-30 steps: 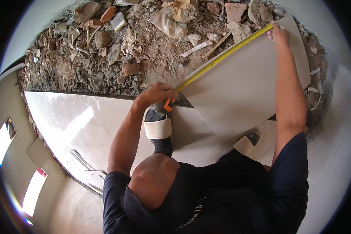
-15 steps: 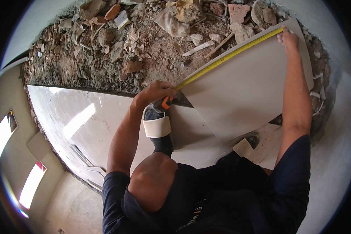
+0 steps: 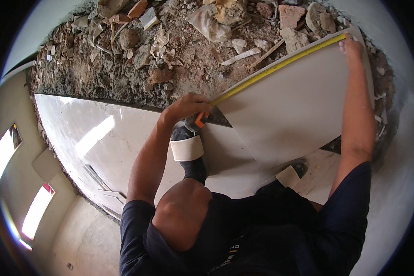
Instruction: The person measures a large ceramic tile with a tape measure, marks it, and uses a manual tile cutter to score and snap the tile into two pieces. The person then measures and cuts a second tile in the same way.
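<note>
Floor, head view: rubble bed (image 3: 101,69) beyond pale laid tiles (image 3: 64,112).
Tape measure (image 3: 280,67): stretched along the angled tile's (image 3: 290,106) far edge.
Left hand (image 3: 188,106): fingers curled together over the orange-and-dark case (image 3: 201,119).
Right hand (image 3: 352,47): fingers apparently pinching the blade's far end.
Progress: tape extended; no marking discernible; what remains cannot be told.

From here, the left hand (image 3: 187,106) partly hides the tape measure case (image 3: 201,120) mid-frame; rubble (image 3: 161,75) runs past the top edge.
</note>
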The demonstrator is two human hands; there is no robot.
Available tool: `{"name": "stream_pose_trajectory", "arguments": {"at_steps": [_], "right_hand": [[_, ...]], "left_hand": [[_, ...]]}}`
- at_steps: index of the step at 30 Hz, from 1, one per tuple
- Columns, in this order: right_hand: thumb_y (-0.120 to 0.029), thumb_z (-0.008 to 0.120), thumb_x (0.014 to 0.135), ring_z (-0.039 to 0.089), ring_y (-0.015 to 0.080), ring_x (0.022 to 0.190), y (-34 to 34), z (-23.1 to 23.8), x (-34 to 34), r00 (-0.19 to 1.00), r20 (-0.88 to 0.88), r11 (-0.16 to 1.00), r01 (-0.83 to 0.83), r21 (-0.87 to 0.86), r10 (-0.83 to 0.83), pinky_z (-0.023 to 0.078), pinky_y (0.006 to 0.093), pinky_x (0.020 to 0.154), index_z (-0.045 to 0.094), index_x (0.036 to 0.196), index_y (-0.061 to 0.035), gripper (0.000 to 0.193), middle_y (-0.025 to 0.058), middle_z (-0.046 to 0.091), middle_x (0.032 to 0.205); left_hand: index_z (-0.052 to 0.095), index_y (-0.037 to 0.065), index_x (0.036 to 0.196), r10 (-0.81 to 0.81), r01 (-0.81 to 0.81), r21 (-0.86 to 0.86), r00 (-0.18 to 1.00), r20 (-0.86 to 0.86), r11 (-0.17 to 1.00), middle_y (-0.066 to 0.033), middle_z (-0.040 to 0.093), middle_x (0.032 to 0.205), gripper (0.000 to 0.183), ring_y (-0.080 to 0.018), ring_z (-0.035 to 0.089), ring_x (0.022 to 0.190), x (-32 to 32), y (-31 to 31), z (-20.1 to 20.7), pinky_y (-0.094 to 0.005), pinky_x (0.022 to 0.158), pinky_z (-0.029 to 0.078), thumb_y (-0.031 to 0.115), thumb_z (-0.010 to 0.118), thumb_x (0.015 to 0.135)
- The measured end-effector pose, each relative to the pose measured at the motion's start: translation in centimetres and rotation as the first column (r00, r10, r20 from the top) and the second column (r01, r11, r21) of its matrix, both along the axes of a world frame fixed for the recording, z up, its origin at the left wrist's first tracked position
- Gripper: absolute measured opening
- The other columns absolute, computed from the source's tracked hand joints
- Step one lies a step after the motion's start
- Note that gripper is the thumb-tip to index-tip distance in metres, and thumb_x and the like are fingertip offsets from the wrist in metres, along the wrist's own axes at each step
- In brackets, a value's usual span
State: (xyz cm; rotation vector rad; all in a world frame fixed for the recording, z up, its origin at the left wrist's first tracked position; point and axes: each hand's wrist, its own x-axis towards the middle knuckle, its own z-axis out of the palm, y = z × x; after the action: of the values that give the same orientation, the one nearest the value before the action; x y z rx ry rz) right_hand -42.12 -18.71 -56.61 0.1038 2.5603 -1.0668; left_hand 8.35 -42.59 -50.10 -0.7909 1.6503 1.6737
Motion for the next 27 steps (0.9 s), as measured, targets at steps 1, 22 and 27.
{"name": "stream_pose_trajectory", "arguments": {"at_steps": [1, 22, 27], "right_hand": [[-0.035, 0.057, 0.089, 0.060, 0.0108, 0.054, 0.0, -0.1, -0.1, 1.000, -0.003, 1.000, -0.005, 0.005, 0.005, 0.049, 0.0224, 0.049, 0.063, 0.094, -0.0015, 0.035, 0.0059, 0.064, 0.070], [-0.034, 0.062, 0.087, 0.058, 0.0101, 0.057, 0.3, -0.8, -1.5, 1.000, -0.005, 0.999, 0.029, 0.035, -0.028, 0.047, 0.0214, 0.047, 0.062, 0.080, -0.0039, 0.031, 0.0032, 0.061, 0.069], [-0.036, 0.061, 0.087, 0.056, 0.0099, 0.053, 0.2, -0.6, -1.0, 0.997, -0.057, 0.999, 0.044, 0.018, -0.043, 0.044, 0.0207, 0.044, 0.062, 0.078, -0.0045, 0.033, 0.0028, 0.061, 0.066]], "left_hand": [[0.068, 0.001, 0.085, -0.003, 0.003, -0.002, 1.000, 0.007, 1.000, -0.0044, 0.065, 0.075, 0.021, -0.0111, 0.061, 0.071, -0.1, 0.0, -0.1, -0.0251, 0.067, 0.048, 0.020, 0.062, 0.078], [0.067, 0.000, 0.085, -0.015, 0.016, -0.015, 0.999, 0.032, 1.000, -0.0031, 0.063, 0.074, 0.020, -0.0091, 0.058, 0.071, -0.1, 0.3, -1.0, -0.0245, 0.065, 0.046, 0.018, 0.063, 0.078], [0.066, -0.001, 0.084, -0.006, 0.007, -0.012, 0.998, 0.056, 1.000, -0.0035, 0.063, 0.074, 0.019, -0.0088, 0.058, 0.071, -0.1, 0.3, -1.1, -0.0246, 0.066, 0.047, 0.017, 0.062, 0.078]]}}
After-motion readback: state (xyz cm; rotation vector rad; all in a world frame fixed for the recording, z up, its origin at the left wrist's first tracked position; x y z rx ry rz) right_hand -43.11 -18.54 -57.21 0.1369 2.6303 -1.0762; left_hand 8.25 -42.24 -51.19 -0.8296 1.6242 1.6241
